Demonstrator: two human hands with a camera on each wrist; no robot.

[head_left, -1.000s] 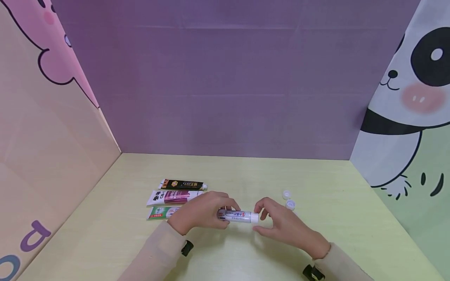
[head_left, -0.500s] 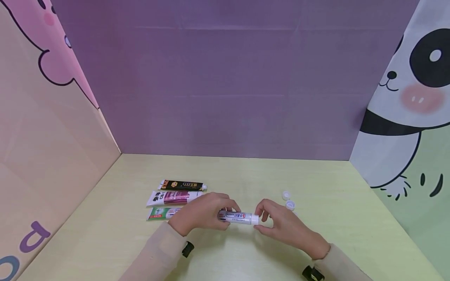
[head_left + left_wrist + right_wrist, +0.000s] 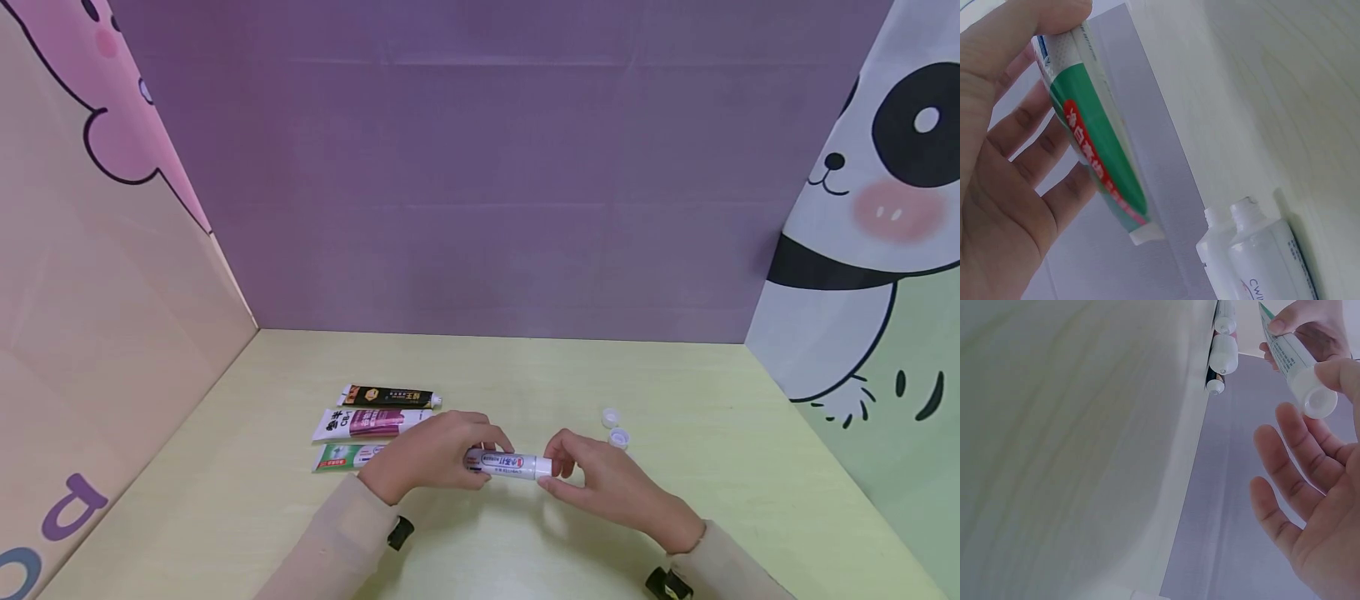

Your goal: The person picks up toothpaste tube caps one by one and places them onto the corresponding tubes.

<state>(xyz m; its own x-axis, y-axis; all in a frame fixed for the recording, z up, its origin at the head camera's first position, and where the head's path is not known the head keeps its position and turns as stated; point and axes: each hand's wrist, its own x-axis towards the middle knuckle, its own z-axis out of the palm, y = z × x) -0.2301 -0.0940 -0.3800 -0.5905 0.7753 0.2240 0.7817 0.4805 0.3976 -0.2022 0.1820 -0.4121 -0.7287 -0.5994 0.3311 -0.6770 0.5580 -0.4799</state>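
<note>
A white toothpaste tube point(image 3: 501, 463) with a green-and-red back point(image 3: 1100, 144) is held level above the table. My left hand point(image 3: 442, 450) grips its body between thumb and fingers, near the flat end. At the tube's other end, the thumb and forefinger of my right hand point(image 3: 600, 475) pinch the white cap point(image 3: 1320, 401). The remaining right fingers spread loosely in the right wrist view. Two loose white caps, one point(image 3: 611, 417) behind the other point(image 3: 618, 437), lie just beyond my right hand.
Left of my hands lie a black tube point(image 3: 390, 396), a white-and-purple tube point(image 3: 375, 423) and a green tube point(image 3: 348, 456), side by side on the pale table point(image 3: 480, 550). The green one is partly behind my left hand. A purple wall point(image 3: 495, 183) closes off the back.
My right thumb and forefinger have closed in on the tube's cap, from standing slightly apart around it. The left hand and the tube have barely moved.
</note>
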